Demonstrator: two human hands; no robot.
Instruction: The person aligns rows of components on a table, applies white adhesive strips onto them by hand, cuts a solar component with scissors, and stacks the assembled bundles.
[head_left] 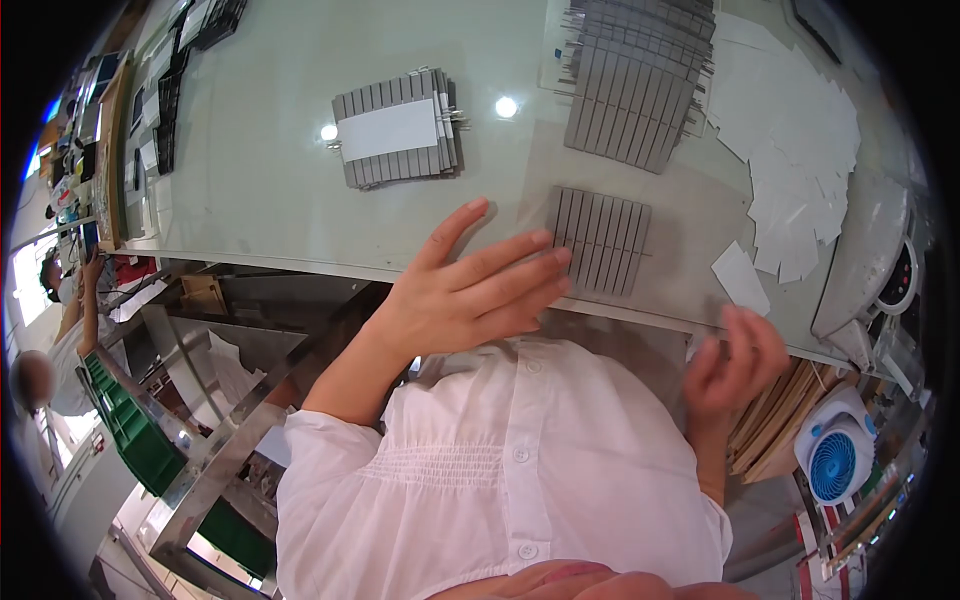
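My left hand point(485, 285) reaches over the table's near edge, fingers spread. Its fingertips are at the left side of a grey slatted plate point(603, 240) with thin wires at its sides; whether they press on it I cannot tell. My right hand point(738, 360) is slightly blurred at the front edge, with fingers loosely curled and the thumb apart. Just beyond those fingertips a white card point(742, 280) lies at a slant. A small stack of similar grey plates point(395, 92) sits farther left, topped by a white sheet point(388, 131).
A larger overlapping pile of grey plates point(635, 90) stands at the back. Loose white cards point(800, 150) are heaped to its right, beside a pale machine point(870, 260). Dark pieces point(170, 100) line the left. Below right is a blue-and-white fan point(838, 455). Another person point(80, 340) is far left.
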